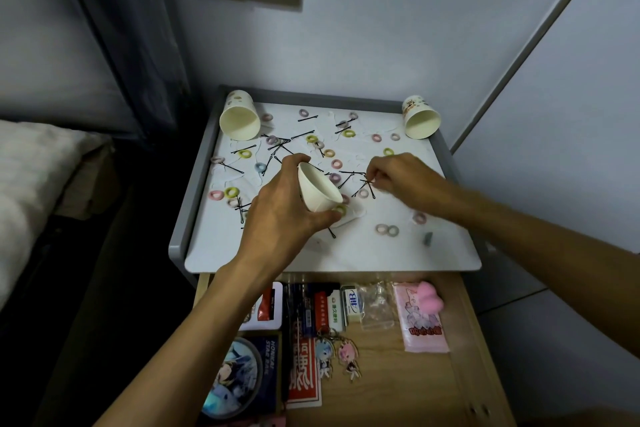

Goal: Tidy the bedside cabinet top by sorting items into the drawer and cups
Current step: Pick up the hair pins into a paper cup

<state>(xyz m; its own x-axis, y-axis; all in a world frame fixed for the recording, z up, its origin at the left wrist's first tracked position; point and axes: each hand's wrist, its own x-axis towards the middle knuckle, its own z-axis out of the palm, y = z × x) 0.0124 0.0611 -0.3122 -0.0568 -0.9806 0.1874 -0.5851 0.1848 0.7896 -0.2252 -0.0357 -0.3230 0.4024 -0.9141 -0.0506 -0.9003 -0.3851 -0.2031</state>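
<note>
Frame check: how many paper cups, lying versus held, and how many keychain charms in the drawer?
Paper cups lying on the cabinet top: 2
Paper cup held by the left hand: 1
Keychain charms in the drawer: 2
Total: 5

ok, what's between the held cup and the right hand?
Head view: a purple hair tie, crossed black hairpins and a pale tie on the white top, between cup and right hand.

matt white cabinet top (398, 253), paper cups (239, 120) (printed outside), thin dark metal hairpins (307, 118), pale wood drawer (460, 374)
</note>
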